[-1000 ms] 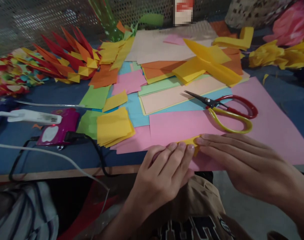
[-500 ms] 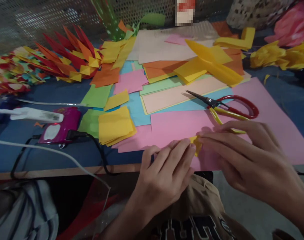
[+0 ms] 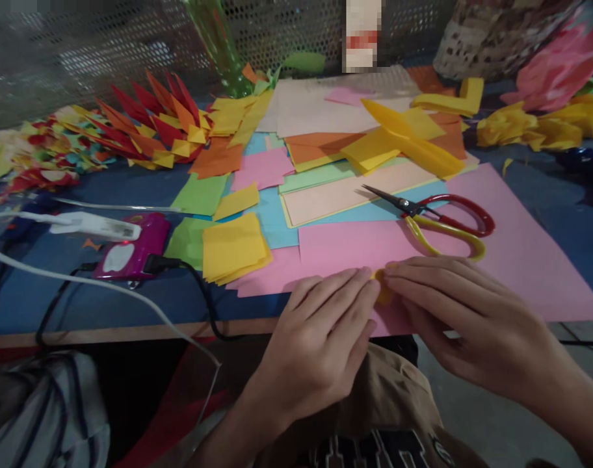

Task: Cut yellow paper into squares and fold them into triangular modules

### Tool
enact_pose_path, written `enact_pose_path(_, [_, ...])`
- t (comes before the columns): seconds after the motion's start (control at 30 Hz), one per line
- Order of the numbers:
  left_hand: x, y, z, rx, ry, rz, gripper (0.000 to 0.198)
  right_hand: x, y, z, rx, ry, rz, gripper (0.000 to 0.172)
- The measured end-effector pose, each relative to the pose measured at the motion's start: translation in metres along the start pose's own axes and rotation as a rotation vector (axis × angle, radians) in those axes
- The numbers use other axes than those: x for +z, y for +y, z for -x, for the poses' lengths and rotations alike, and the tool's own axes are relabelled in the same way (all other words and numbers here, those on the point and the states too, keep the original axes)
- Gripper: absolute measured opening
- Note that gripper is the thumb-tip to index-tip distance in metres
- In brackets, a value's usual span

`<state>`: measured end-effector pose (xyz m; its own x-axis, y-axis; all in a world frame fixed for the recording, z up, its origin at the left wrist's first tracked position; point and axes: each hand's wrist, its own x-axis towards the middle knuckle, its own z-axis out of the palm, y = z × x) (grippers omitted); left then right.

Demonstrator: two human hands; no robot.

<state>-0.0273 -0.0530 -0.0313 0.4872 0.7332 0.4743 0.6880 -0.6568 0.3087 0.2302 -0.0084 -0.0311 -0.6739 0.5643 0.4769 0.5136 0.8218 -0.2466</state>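
Note:
Both my hands press on a small folded yellow paper (image 3: 382, 286) that lies on a big pink sheet (image 3: 511, 253) near the table's front edge. My left hand (image 3: 320, 338) lies flat with its fingers together, its fingertips on the paper's left side. From the right, my right hand (image 3: 462, 312) pins the same paper with its fingers close together. Only a sliver of the yellow paper shows between the fingertips. Red-and-yellow-handled scissors (image 3: 437, 214) lie shut just beyond my right hand.
A stack of yellow squares (image 3: 234, 247) sits left of my hands. Farther left lie a magenta device (image 3: 133, 250) with a black cable and a white glue gun (image 3: 89, 226). Coloured sheets, folded red and orange spikes (image 3: 155, 123) and yellow paper flowers (image 3: 535, 123) fill the back.
My right hand's fingers lifted and curled over the yellow paper, then flattened again. The left hand stayed pressed on it. The view has shifted slightly.

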Motion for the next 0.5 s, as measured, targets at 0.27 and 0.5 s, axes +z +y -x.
enact_pose_path(0.27, [-0.01, 0.004, -0.002, -0.087, 0.02, 0.046, 0.025, 0.001, -0.013, 0.0, -0.007, -0.076, -0.044, 0.03])
enact_pose_path(0.5, [-0.017, -0.007, -0.009, -0.126, -0.105, 0.158, 0.02, -0.012, 0.002, 0.0, -0.009, -0.148, -0.142, 0.038])
